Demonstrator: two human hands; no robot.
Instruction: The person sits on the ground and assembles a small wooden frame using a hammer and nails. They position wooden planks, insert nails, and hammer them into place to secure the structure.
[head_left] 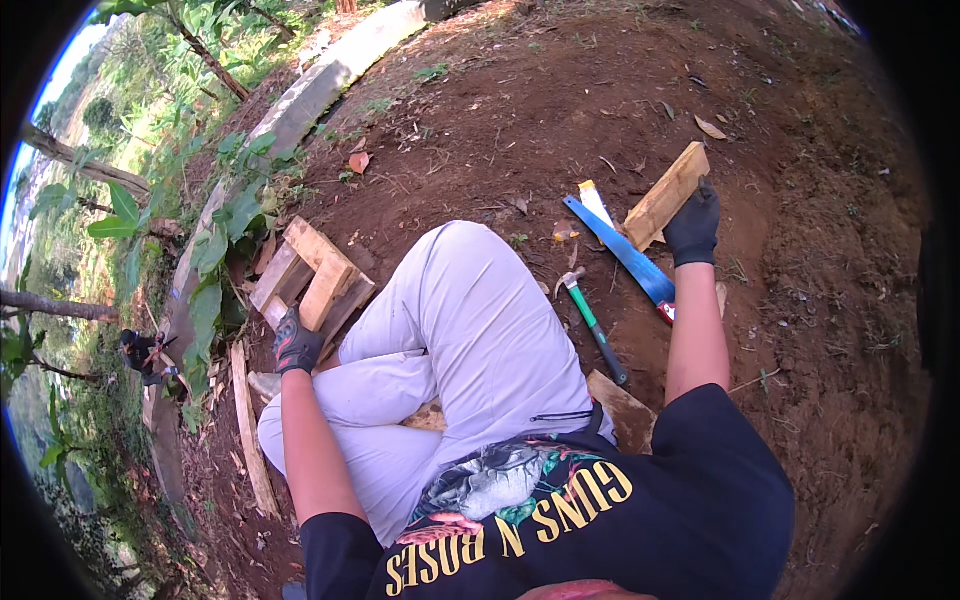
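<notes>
Nearest the camera, the person sits on bare reddish soil in a black printed T-shirt and pale grey trousers (470,330), one knee raised in the middle. A flat wooden offcut (622,405) lies on the ground just right of the hip. Beyond it, a hammer (592,322) with a green handle rests on the dirt, head pointing away.

On the left, the left hand (296,345), in a dark glove with red marks, is laid on the near end of a small frame of nailed wooden boards (312,277); the fingers look curled over a board, though the view is too small to be sure they clasp it. Loose wooden slats (250,425) lie on the ground near that forearm.

Farther right, the right hand (692,226), in a black glove, is closed around the near end of a short wooden plank (667,195), lifting it at a slant. Just left of it lies a handsaw (620,250) with a blue blade.

At the far left runs a concrete kerb (320,90) with green leafy plants beside it.
</notes>
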